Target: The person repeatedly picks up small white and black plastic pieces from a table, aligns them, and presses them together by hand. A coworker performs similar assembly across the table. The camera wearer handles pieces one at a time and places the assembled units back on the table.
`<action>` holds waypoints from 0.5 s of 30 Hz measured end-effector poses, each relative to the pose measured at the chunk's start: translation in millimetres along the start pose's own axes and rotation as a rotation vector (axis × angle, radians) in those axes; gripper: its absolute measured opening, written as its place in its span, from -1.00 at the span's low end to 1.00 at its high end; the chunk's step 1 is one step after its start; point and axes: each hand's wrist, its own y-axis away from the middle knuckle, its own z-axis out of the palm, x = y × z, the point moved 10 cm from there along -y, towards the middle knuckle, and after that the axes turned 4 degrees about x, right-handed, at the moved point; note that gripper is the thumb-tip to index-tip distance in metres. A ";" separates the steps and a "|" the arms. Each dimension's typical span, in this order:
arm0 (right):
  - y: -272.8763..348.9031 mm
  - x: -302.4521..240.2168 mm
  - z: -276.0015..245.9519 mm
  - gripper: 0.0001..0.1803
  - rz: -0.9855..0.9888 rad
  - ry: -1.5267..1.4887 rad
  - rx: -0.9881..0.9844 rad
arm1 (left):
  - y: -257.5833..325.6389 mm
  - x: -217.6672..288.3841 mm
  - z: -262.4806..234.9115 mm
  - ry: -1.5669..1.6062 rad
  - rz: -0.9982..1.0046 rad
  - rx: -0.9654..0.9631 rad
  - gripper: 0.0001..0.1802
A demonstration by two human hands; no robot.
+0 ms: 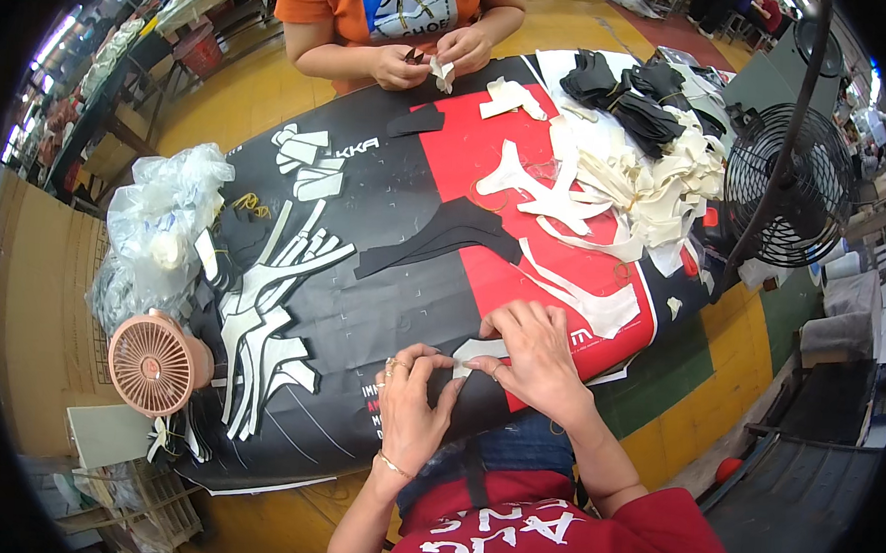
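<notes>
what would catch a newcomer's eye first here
The black-and-red sheet covering the table, strewn with white cut pieces, stands out first. At its near edge the left hand and right hand press a small white piece. A black fan stands at the right, a small pink fan at the left.

White cut piece [479, 351] on black-and-red table cover [381, 303]; pink fan [153, 363]; black fan [788, 184].

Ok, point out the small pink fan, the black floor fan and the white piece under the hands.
small pink fan [151, 363], head view, grille centre.
black floor fan [783, 184], head view, grille.
white piece [479, 351], head view, exposed middle between the hands.
</notes>
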 end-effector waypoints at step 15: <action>10.4 -8.9 -15.8 -0.76 -0.038 -0.322 0.175 | 2.9 -23.9 2.9 0.620 -0.363 -0.024 -0.83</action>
